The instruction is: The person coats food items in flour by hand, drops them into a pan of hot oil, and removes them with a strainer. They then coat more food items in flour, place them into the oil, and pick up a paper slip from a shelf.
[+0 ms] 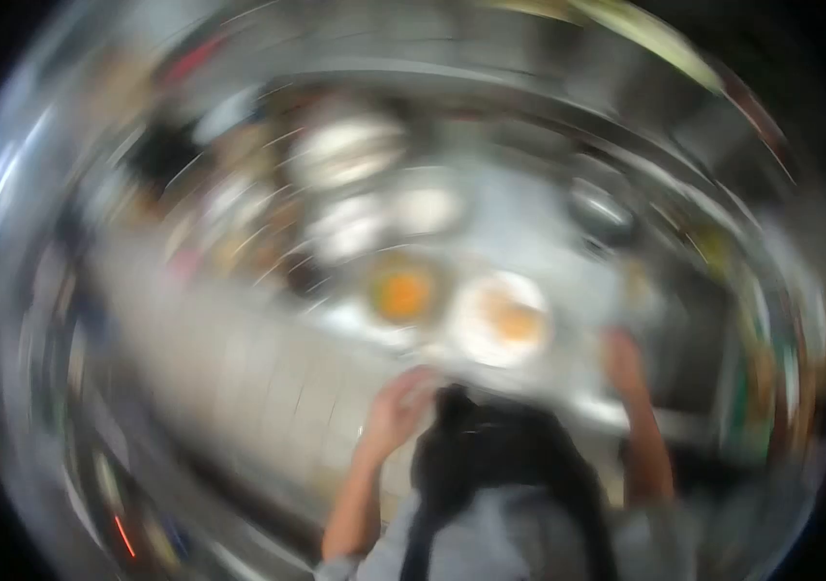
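Motion blur smears the whole head view. My left hand (401, 407) is near the counter's front edge, below a bowl with orange contents (403, 292); its fingers are too blurred to make out. A white plate (477, 327) with orange-brown food on it lies on the metal counter (578, 290), between and beyond my hands. My right hand (622, 360) is over the counter to the right of the plate, its fingers smeared too. Whether either hand holds anything cannot be made out.
White round containers (428, 205) and a larger pale one (350, 150) stand farther back. A dark, shiny pot or pan (602, 208) is at the back right. Blurred items crowd the left; a dark recessed area lies at the right.
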Motion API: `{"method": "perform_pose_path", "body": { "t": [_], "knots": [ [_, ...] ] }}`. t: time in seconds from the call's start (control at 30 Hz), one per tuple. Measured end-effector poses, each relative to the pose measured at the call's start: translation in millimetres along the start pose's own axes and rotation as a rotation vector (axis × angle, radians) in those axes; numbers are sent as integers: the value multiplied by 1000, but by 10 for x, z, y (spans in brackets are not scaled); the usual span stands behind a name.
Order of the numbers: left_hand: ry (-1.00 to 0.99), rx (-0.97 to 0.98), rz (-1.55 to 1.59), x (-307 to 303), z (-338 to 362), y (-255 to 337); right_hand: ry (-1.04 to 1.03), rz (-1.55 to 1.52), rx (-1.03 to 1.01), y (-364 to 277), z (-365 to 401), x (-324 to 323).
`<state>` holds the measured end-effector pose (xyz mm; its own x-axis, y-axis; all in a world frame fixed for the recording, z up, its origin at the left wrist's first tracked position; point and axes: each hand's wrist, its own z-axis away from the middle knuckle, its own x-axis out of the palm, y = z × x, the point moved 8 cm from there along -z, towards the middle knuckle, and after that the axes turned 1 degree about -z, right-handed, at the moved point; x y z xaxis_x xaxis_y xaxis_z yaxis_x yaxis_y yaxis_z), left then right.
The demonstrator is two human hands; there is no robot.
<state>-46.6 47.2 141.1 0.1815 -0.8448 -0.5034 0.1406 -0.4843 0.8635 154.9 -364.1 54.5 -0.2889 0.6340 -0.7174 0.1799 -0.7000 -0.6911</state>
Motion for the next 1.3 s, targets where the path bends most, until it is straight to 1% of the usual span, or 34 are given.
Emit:
{"method": "perform_pose_path", "body": {
  "t": [0.03,0.07,0.1,0.13,0.17,0.2,0.23,0.3,0.33,0.37,0.43,0.47,0.5,0.57,0.6,0.67,0.7,0.77,0.8,0.83,0.9,0.93,0.97,1.0,1.03,1.07,1.1,1.13,1.17,1.2,1.23,1.27,1.3],
  "knots": [
    [-86,23,115,124,-126,-119,27,62,-38,-194,213,-50],
    [-160,-75,209,161,-247,143,96,192,-156,-108,431,-20],
    [-222,-14,194,269,-339,163,157,179,-105,67,665,36],
    [-287,-36,300,389,-387,244,161,44,38,-64,854,-131],
    [-419,8,296,570,-420,307,194,51,108,-162,1092,-257],
    [-485,-19,247,618,-410,309,269,-19,190,-106,1425,-291],
    [-521,-48,191,693,-474,295,325,-24,242,73,1676,-276],
    [-630,10,176,876,-553,268,457,32,428,551,2295,-118],
    [-681,37,179,976,-586,339,453,3,449,673,2577,-111],
    [-721,62,169,1061,-609,442,489,-1,479,730,2902,-69],
    [-740,94,112,1230,-649,722,618,-83,703,728,3498,-118],
    [-759,77,164,1334,-671,756,704,-71,725,984,3794,41],
    [-783,96,156,1445,-646,880,730,-77,742,979,3978,79],
    [-844,106,144,1693,-560,1167,875,-264,810,958,4363,115],
    [-866,122,136,1822,-520,1203,899,-270,824,965,4468,98],
    [-923,125,186,2180,-431,1203,812,-331,965,1117,4599,68],
    [-941,141,184,2346,-370,1232,834,-333,973,1166,4665,-9],
    [-948,148,98,2634,-245,1214,870,-230,862,1189,4701,-220],
    [-942,212,-26,2765,-212,1166,851,-260,877,1205,4745,-336],
    [-937,219,-25,2868,-185,1084,856,-259,870,1355,4825,-347],
    [-923,165,-114,2938,-103,803,881,-231,828,1662,4946,-407],
    [-907,162,-116,2901,-34,706,804,-296,829,1708,4999,-518],
    [-892,105,-111,2879,38,585,803,-296,815,1916,5101,-503],
    [-877,47,-107,2902,64,519,777,-245,798,2197,5206,-337],
    [-864,47,-102,2995,71,517,748,-189,779,2410,5292,-296],
    [-851,90,-155,3056,91,502,736,-190,768,2489,5355,-365],
    [-838,130,-212,3090,104,493,728,-243,836,2586,5434,-379],
    [-755,286,-181,3292,194,929,724,-295,903,2692,5474,-378],
    [-740,353,-169,3614,223,1257,721,-301,891,2786,5464,-380],
    [-729,412,-160,3898,254,1549,760,-341,933,2881,5541,-356],
    [-731,403,-141,4241,270,1706,794,-372,981,2976,5612,-363],
    [-736,388,-116,4607,316,1768,776,-361,985,3013,5628,-380],
    [-748,567,-250,4957,421,1825,837,-421,995,3041,5665,-339]
  ]
}}
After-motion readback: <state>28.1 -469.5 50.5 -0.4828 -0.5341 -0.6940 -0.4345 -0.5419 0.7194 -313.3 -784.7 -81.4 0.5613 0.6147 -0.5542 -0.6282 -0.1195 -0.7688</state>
